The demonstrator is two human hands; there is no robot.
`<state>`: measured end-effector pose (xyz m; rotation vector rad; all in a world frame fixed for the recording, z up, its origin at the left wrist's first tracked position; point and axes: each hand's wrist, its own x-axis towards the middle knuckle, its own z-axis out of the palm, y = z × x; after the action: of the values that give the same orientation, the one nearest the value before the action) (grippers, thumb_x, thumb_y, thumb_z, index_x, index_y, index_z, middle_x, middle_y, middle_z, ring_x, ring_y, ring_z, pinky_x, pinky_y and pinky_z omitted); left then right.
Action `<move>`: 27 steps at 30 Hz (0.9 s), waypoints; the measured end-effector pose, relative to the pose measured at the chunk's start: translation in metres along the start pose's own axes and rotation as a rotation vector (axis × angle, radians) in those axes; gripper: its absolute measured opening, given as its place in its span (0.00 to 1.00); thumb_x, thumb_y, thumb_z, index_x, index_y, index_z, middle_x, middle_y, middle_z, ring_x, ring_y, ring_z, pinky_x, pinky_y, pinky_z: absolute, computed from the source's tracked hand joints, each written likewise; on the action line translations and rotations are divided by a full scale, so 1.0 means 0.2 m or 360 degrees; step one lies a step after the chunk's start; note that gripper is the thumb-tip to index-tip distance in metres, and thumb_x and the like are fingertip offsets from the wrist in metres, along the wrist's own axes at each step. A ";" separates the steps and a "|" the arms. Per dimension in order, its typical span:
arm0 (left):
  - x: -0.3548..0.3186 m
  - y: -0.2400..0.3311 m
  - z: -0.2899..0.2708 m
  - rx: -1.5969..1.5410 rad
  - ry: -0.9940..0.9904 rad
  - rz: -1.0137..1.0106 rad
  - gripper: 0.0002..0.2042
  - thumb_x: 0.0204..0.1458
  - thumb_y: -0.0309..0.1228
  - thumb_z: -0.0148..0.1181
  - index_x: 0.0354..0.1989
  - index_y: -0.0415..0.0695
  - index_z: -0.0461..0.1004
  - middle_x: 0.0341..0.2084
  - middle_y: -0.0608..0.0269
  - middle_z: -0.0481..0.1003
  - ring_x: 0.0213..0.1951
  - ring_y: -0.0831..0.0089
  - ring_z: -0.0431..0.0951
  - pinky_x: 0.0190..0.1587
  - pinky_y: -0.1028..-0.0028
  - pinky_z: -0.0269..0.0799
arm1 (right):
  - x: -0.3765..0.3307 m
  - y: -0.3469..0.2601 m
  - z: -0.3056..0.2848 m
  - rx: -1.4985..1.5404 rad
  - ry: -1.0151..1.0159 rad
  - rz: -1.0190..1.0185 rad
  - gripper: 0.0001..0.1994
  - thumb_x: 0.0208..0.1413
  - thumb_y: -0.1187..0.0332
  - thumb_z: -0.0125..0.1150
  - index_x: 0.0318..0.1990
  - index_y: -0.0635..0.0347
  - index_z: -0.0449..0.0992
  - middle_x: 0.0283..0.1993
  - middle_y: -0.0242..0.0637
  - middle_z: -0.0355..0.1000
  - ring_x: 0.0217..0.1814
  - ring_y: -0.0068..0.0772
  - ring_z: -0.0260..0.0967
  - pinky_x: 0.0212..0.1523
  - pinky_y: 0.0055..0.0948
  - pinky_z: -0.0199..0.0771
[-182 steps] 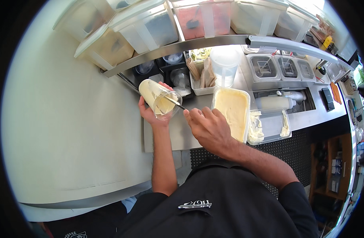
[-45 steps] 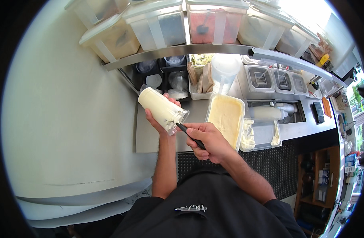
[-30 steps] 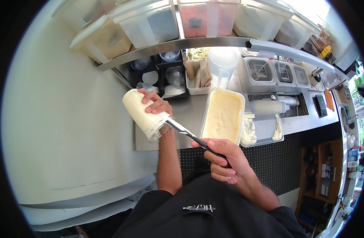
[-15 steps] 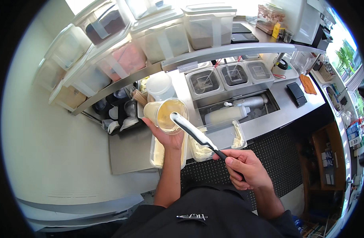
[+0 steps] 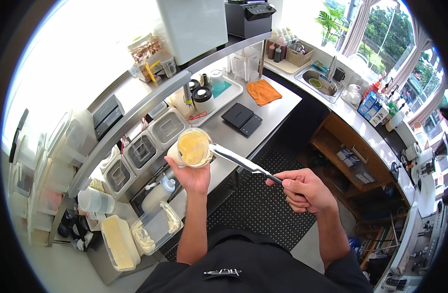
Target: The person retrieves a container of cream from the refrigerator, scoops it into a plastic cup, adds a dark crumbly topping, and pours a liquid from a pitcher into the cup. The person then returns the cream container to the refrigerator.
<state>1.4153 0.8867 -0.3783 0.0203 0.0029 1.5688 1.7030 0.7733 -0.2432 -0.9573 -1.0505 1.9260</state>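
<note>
Plastic cup (image 5: 192, 148) in left hand (image 5: 193, 177)

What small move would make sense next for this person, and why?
Perhaps wiping the spatula against the cup: the blade looks coated in white, the left hand holds the cup with its mouth facing up toward the camera, and the right hand has the blade's tip close beside it.

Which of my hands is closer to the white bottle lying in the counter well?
Left. Your left hand, holding the cup, is just right of the bottle in the picture; your right hand, gripping the spatula, is much farther right.
</note>
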 end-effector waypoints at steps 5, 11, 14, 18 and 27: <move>0.31 -0.43 -0.10 0.0052 0.0084 -0.0371 0.36 0.59 0.62 0.50 0.65 0.46 0.64 0.63 0.57 0.68 0.63 0.54 0.68 0.65 0.52 0.64 | 0.04 -0.19 -0.54 0.0401 0.0442 -0.0493 0.17 0.68 0.69 0.46 0.56 0.74 0.71 0.12 0.24 0.52 0.09 0.13 0.48 0.11 0.19 0.54; 0.65 -0.76 -0.37 -0.0183 0.0643 -0.0569 0.30 0.61 0.58 0.53 0.63 0.47 0.67 0.60 0.57 0.71 0.59 0.57 0.72 0.61 0.56 0.69 | 0.56 -0.28 -1.54 0.0332 0.1166 -0.0575 0.14 0.65 0.66 0.50 0.52 0.64 0.74 0.14 0.25 0.53 0.12 0.19 0.49 0.16 0.26 0.53; 0.84 -0.85 -0.47 -0.0262 0.0533 -0.0649 0.28 0.62 0.55 0.52 0.60 0.45 0.69 0.57 0.57 0.74 0.57 0.58 0.74 0.61 0.56 0.70 | 0.86 -0.36 -2.13 0.0231 0.1389 -0.0388 0.14 0.63 0.66 0.49 0.51 0.62 0.73 0.15 0.27 0.53 0.13 0.22 0.50 0.18 0.28 0.55; 1.01 -0.94 -0.47 -0.0363 0.0611 -0.0643 0.22 0.59 0.40 0.58 0.56 0.37 0.71 0.53 0.53 0.73 0.58 0.57 0.69 0.62 0.61 0.70 | 1.14 -0.44 -2.82 0.0065 0.1647 -0.0124 0.11 0.63 0.66 0.48 0.45 0.62 0.71 0.15 0.27 0.55 0.13 0.22 0.52 0.18 0.29 0.58; 1.22 -1.12 -0.33 -0.0368 0.0702 -0.0345 0.26 0.54 0.33 0.66 0.58 0.32 0.68 0.58 0.47 0.68 0.58 0.58 0.68 0.64 0.64 0.68 | 1.80 -0.47 -3.62 0.0317 0.1754 -0.0056 0.06 0.62 0.67 0.49 0.35 0.58 0.66 0.20 0.30 0.60 0.17 0.25 0.55 0.19 0.31 0.63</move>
<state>1.6381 1.1319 -0.4449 -0.4928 0.1651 1.3223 2.1820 1.3642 -0.5351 -1.5617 -0.2127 1.1085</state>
